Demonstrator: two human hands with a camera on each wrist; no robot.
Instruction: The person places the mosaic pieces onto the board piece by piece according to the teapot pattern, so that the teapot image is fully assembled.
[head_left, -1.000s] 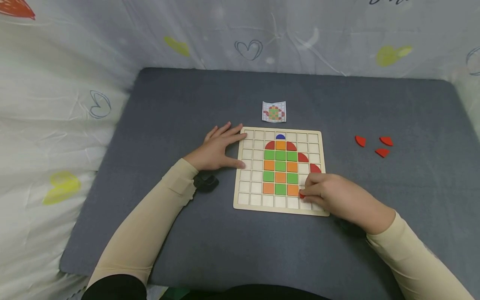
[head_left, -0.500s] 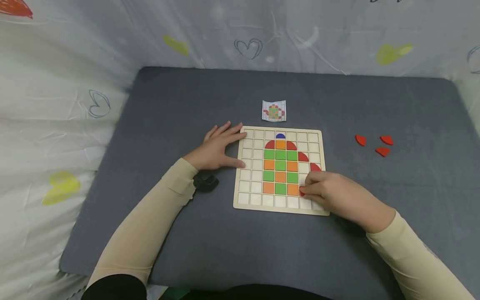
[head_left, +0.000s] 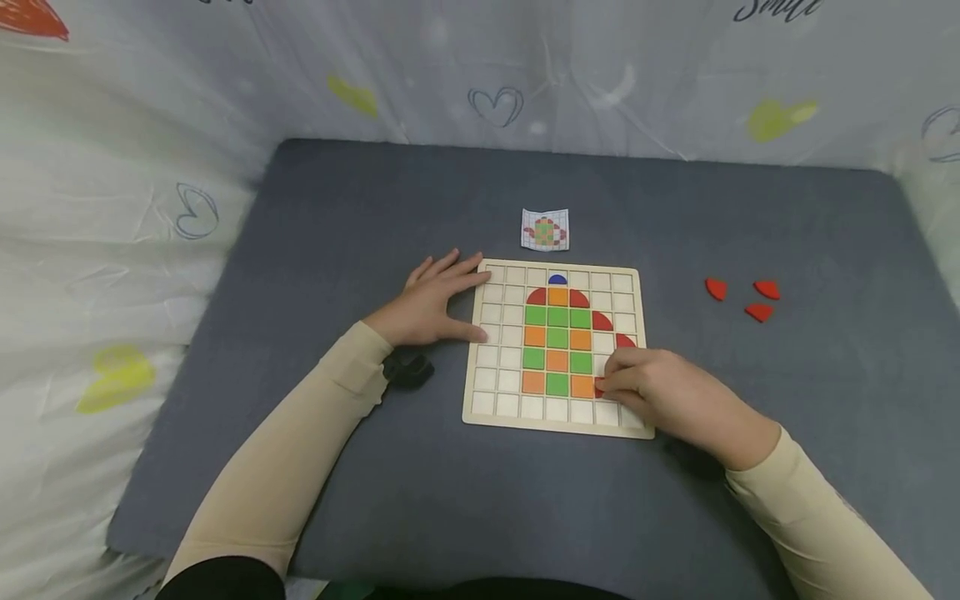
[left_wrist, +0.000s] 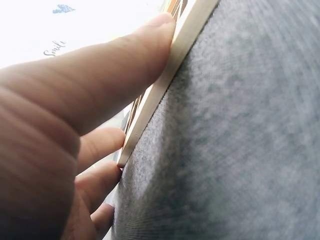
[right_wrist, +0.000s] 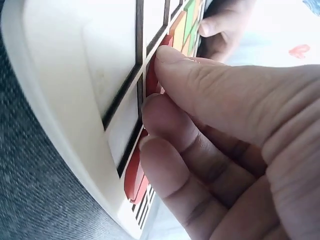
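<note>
A wooden grid board lies on the grey table, its middle squares filled with green and orange square tiles. Red quarter-circle pieces and a blue half-round piece sit in other squares. My left hand rests with spread fingers along the board's left edge, thumb and a fingertip over the rim. At the lower right of the tiles, my right hand pinches a red piece at its square, beside an orange tile. The fingers cover most of that piece.
Several loose things lie around the board: a small pattern card behind it, and red quarter-circle pieces to the right. A black device shows at the left wrist. A printed white curtain stands behind the table.
The head view has shifted slightly. Both hands stay at the same spots on the board; the right fingers and the red piece have moved only a little.
</note>
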